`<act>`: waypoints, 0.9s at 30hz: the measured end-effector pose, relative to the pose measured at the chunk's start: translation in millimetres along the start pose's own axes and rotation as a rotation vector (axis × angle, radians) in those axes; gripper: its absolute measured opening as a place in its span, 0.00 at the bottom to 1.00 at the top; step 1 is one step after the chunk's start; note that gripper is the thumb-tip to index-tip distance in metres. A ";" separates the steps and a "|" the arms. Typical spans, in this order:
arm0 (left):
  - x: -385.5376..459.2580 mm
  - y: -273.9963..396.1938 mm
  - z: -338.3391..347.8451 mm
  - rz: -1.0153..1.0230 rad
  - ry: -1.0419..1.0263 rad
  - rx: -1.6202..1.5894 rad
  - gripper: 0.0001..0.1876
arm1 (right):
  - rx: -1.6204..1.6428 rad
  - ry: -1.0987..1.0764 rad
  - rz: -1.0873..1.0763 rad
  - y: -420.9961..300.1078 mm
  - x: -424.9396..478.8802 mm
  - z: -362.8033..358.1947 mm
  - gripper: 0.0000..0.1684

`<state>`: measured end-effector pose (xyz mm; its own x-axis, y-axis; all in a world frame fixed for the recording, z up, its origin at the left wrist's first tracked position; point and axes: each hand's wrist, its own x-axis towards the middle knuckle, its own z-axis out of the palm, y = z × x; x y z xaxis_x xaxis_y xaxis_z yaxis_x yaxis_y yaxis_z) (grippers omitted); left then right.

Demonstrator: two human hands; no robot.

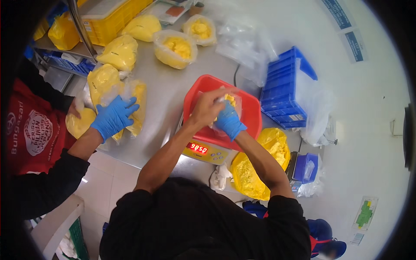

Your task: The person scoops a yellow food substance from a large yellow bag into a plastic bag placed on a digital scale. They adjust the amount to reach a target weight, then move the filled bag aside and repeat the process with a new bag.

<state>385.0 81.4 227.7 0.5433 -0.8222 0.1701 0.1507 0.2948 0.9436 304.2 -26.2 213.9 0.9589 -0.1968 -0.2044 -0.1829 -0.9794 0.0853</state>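
Observation:
A red plastic basin (203,86) rests on a digital scale (208,152) with a lit red display. Inside the basin is a clear plastic bag (239,112) with yellow, lumpy, butter-like stuff (230,99). My bare left hand (208,105) is at the bag's left side, its fingers spread over the bag's upper part; whether it grips the film is not clear. My right hand (230,120), in a blue glove, reaches into the bag's mouth against the yellow stuff. Its fingertips are hidden. To the right of the basin lies an open yellow bag (276,146) of the same stuff.
At left, a co-worker's gloved hand (115,117) touches filled bags (104,81). Two open bags (175,52) stand at the back of the steel table (152,78). A blue crate (281,87) with plastic bags stands right of the basin. A small purple bin (305,167) is at far right.

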 end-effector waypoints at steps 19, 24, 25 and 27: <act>-36.0 32.2 -1.7 -0.507 0.069 0.138 0.14 | 0.183 -0.157 -0.274 47.0 -25.1 -26.0 0.36; -1.5 19.8 9.4 -0.564 0.042 -0.053 0.15 | 0.060 -0.364 -0.182 53.9 -24.4 -10.5 0.19; 1.5 18.7 13.2 -0.564 0.013 -0.146 0.14 | 0.024 -0.339 -0.183 53.7 -22.3 -4.7 0.17; -4.1 12.0 20.7 -0.478 0.036 -0.243 0.10 | 0.044 -0.279 -0.144 60.0 -21.5 14.6 0.16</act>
<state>367.5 78.2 244.3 0.3945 -0.8764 -0.2762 0.5727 -0.0005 0.8197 269.5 -81.3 209.1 0.8801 -0.0545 -0.4716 -0.0645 -0.9979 -0.0050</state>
